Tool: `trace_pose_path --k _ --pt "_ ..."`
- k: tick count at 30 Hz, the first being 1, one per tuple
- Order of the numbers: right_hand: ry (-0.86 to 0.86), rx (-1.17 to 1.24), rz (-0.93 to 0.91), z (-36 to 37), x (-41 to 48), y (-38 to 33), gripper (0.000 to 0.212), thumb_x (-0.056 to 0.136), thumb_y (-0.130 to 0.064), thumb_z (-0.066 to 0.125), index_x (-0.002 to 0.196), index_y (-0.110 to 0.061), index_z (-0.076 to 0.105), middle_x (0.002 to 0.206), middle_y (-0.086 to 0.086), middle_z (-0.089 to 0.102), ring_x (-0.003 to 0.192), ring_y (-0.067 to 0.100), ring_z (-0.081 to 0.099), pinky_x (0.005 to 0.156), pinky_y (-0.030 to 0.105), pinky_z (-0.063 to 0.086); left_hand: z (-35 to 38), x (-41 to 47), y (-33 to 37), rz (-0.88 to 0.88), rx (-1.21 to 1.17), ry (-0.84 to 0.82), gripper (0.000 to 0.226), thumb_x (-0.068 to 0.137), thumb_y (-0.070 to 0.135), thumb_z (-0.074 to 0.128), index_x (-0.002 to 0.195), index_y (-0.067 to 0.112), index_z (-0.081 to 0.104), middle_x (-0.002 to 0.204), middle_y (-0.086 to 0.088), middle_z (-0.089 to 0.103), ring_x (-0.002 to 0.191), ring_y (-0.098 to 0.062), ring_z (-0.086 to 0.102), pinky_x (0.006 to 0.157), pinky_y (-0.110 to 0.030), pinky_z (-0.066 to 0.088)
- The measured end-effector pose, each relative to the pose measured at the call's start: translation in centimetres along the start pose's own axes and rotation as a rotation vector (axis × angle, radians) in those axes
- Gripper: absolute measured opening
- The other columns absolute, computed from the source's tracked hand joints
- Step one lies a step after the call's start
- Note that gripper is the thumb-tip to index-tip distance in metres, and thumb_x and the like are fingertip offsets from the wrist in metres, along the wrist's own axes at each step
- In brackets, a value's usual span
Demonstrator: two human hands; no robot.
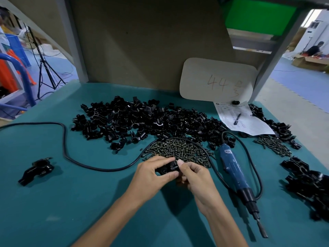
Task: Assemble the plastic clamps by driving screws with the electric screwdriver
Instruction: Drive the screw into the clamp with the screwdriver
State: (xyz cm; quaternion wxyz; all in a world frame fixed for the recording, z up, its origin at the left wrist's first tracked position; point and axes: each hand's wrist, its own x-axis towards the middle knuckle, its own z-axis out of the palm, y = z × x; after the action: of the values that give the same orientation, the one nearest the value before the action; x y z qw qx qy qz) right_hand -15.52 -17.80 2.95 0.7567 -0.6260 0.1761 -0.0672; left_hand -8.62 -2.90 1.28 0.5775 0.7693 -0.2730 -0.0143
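Left hand (151,175) & right hand (195,177), fingers curled, together pinch a small black plastic clamp piece (168,169) just in front of the heap of dark metal screws (179,151) on the teal table top (71,202). Blue electric screwdriver (233,168) w/ black nose lies flat just right of the heap, untouched, bit toward the viewer. Large pile of loose black clamp parts (142,120) lies behind the heap; one joined black clamp (38,169) lies well to its left.

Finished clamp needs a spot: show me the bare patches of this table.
Widest: the green mat, near left, between the lone black plastic clamp, the black cord and the left forearm. Narrower: between the blue electric screwdriver and the right heap of black clamps. Crowded: centre, black clamp parts and screws.
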Motion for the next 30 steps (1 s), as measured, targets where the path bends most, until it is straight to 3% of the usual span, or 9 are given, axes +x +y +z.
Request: trace_pose_path --k 6,8,11,13,16,20,23,27,30 --pt "0.019 -0.075 0.002 0.1 0.0 0.3 0.031 0.091 -0.04 0.073 0.065 -0.024 0.074 0.061 -0.005 0.063 0.057 0.006 0.058 0.056 0.019 0.049 0.3 -0.1 -0.4 -0.001 -0.032 0.028 0.042 0.076 0.033 0.087 0.115 0.021 0.077 0.102 0.016 0.072 0.099 -0.004 0.068 0.086 -0.017 0.051" --pt "0.033 -0.203 -0.042 -0.4 0.3 0.3 0.031 0.093 -0.041 0.071 0.069 -0.022 0.074 0.062 -0.005 0.064 0.059 0.008 0.058 0.058 0.025 0.05 0.4 -0.1 -0.7 -0.002 -0.016 0.052 0.037 0.077 0.029 0.087 0.112 0.022 0.078 0.102 0.017 0.072 0.098 -0.003 0.068 0.085 -0.017 0.051" --pt "0.163 -0.798 -0.227 -2.5 1.0 0.0 0.013 0.096 -0.043 0.066 0.095 -0.033 0.075 0.089 -0.012 0.071 0.084 0.006 0.066 0.076 0.032 0.052 0.4 0.1 -1.3 -0.037 -0.007 0.099 0.032 0.079 0.028 0.086 0.11 0.025 0.079 0.1 0.02 0.072 0.096 -0.002 0.068 0.085 -0.017 0.051" --pt "0.164 -1.215 -0.204 -4.1 1.1 0.1 0.028 0.1 -0.044 0.06 0.126 -0.037 0.065 0.12 -0.009 0.061 0.112 0.016 0.057 0.093 0.033 0.048 0.4 0.3 -1.8 -0.068 0.003 0.101 0.031 0.081 0.032 0.085 0.11 0.028 0.078 0.098 0.022 0.069 0.094 -0.002 0.067 0.081 -0.016 0.051" --pt "0.141 -1.365 -0.141 -5.0 0.9 0.8 0.04 0.105 -0.038 0.053 0.145 -0.036 0.05 0.134 -0.003 0.048 0.12 0.023 0.048 0.1 0.033 0.042 0.4 0.6 -2.6 -0.093 0.024 0.092 0.029 0.082 0.037 0.082 0.11 0.034 0.076 0.101 0.026 0.067 0.094 0.0 0.065 0.076 -0.012 0.049" --pt "0.187 -1.327 -0.214 -4.9 0.3 1.1 0.039 0.106 -0.033 0.053 0.145 -0.031 0.051 0.127 -0.005 0.054 0.111 0.02 0.056 0.095 0.033 0.045 0.4 0.7 -3.1 -0.131 0.051 0.093 0.032 0.084 0.048 0.077 0.114 0.038 0.074 0.102 0.027 0.07 0.098 0.005 0.065 0.084 -0.017 0.052" --pt "0.202 -1.282 -0.228 -5.2 -0.3 0.7 0.033 0.104 -0.032 0.056 0.137 -0.03 0.058 0.117 -0.008 0.056 0.093 0.015 0.062 0.086 0.033 0.048 0.3 0.6 -3.4 -0.15 0.071 0.11 0.034 0.083 0.053 0.074 0.115 0.04 0.072 0.102 0.025 0.072 0.097 0.005 0.065 0.083 -0.019 0.052" --pt "0.166 -1.367 -0.243 -5.5 -0.8 1.0 0.013 0.103 -0.029 0.059 0.11 -0.023 0.067 0.114 -0.01 0.053 0.101 0.015 0.058 0.085 0.029 0.046 0.4 0.4 -3.4 -0.162 0.092 0.109 0.036 0.084 0.054 0.072 0.117 0.039 0.072 0.097 0.024 0.073 0.093 0.005 0.067 0.08 -0.02 0.055" --pt "0.155 -1.444 -0.249 -5.3 -1.0 1.8 0.014 0.104 -0.029 0.056 0.112 -0.022 0.066 0.117 -0.007 0.052 0.102 0.015 0.047 0.089 0.026 0.042 0.5 0.2 -3.2 -0.13 0.125 0.104 0.036 0.086 0.05 0.074 0.118 0.035 0.072 0.103 0.024 0.07 0.098 0.008 0.063 0.084 -0.019 0.054"
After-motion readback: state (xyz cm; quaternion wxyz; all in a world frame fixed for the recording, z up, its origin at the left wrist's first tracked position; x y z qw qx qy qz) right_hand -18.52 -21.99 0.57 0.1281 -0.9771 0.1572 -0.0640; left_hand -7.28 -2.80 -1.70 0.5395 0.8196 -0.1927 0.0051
